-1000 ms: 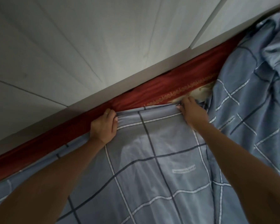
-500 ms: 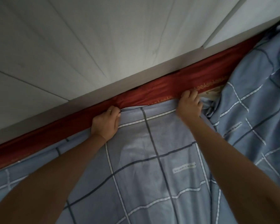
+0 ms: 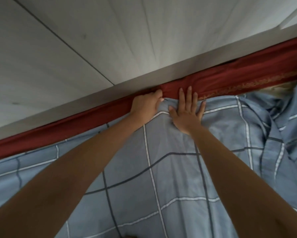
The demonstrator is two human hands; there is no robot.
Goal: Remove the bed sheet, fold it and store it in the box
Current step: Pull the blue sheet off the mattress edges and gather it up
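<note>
A blue-grey bed sheet [image 3: 170, 169] with a white and dark grid pattern covers the bed and fills the lower half of the view. Its far edge meets a dark red mattress border [image 3: 247, 73] that runs along the wall. My left hand [image 3: 146, 106] grips the sheet's far edge with curled fingers, right at the red border. Just to its right, my right hand [image 3: 187, 112] lies flat with spread, straight fingers, pressing on the sheet, the fingertips reaching onto the red fabric. At the right the sheet is bunched in loose folds [image 3: 281, 127]. No box is in view.
A white panelled wall [image 3: 110, 40] stands directly behind the bed, tight against the red border. A pale patch of mattress [image 3: 281, 86] shows under the lifted sheet at the far right.
My right hand let go of the sheet edge, moved left close to my left hand and now lies flat with spread fingers. The left hand keeps its grip on the edge.
</note>
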